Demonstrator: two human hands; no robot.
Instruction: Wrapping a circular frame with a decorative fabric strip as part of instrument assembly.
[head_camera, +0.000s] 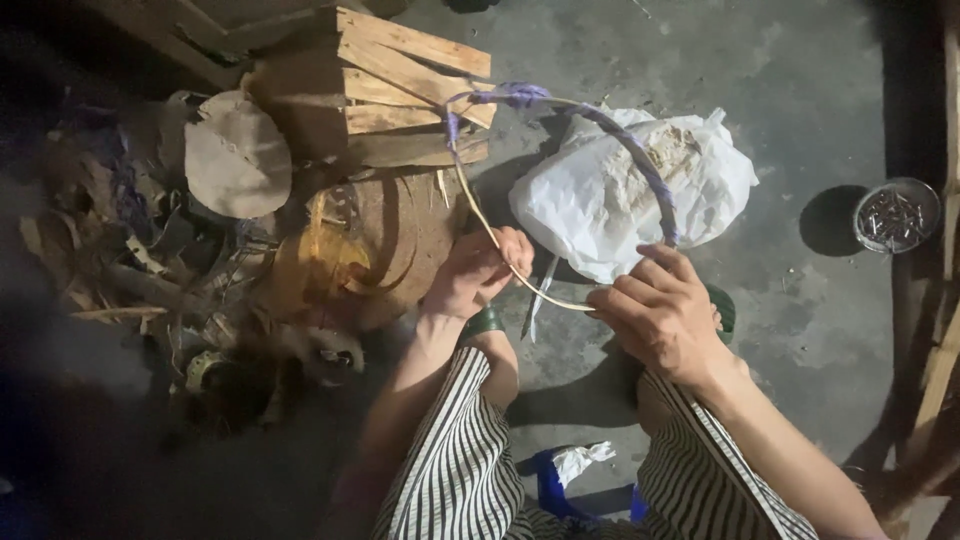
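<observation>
A thin cane hoop (478, 212) is held between both hands, its upper arc wrapped in purple strip (520, 96). My left hand (470, 275) pinches the bare lower-left part of the hoop. My right hand (660, 315) grips the lower-right part, where the purple wrapping ends. A loose pale strip end (535, 300) hangs from the hoop between the hands. Behind the hoop lies a white plastic bag (600, 200) on the concrete floor.
Stacked wood pieces (390, 90) stand at the top left. Coiled cane strips (360, 250) and a round brown disc (235, 155) lie to the left among scraps. A metal bowl of nails (895, 215) sits at the right. Striped trouser legs (460, 470) fill the bottom.
</observation>
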